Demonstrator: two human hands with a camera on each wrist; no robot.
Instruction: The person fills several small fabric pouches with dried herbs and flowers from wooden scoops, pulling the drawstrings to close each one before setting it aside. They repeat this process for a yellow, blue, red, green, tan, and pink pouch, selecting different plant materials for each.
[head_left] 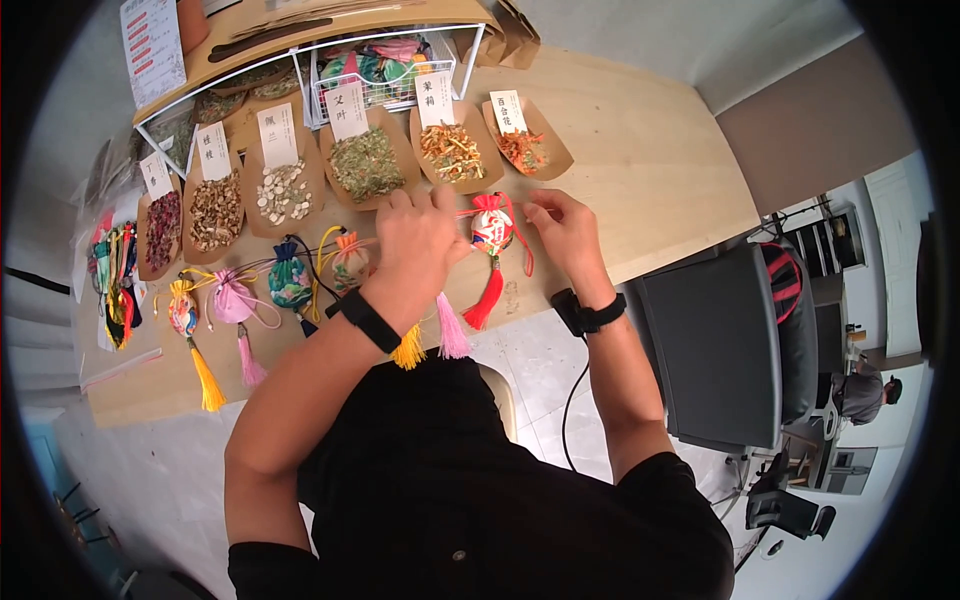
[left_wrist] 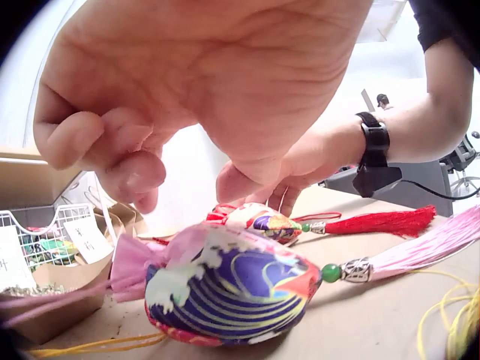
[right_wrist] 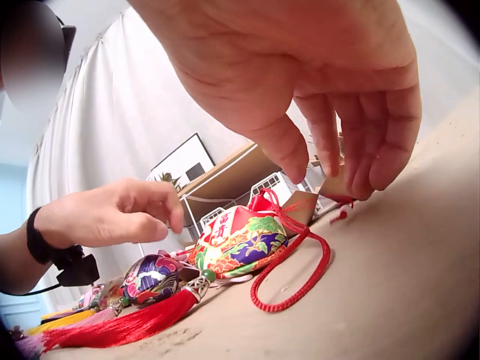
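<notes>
On the table, a red sachet (head_left: 491, 228) with a floral print, a looped red cord (right_wrist: 324, 262) and a red tassel (head_left: 487, 300) lies between my hands. My left hand (head_left: 415, 235) hovers just left of it with fingers loosely bent. Beneath that hand, a purple wave-patterned sachet (left_wrist: 232, 285) shows in the left wrist view, with a green bead and a pink tassel (head_left: 452, 330); the hand hides its body from the head view. My right hand (head_left: 568, 235) is right of the red sachet's gathered top, thumb and fingers apart in the right wrist view.
Left along the table lie more sachets, among them a pink one (head_left: 232, 298) and a teal one (head_left: 290, 284). Behind stand several labelled paper trays of dried herbs (head_left: 365, 165) and a white wire basket (head_left: 385, 75). A black chair (head_left: 715, 345) stands at right; a person is farther off.
</notes>
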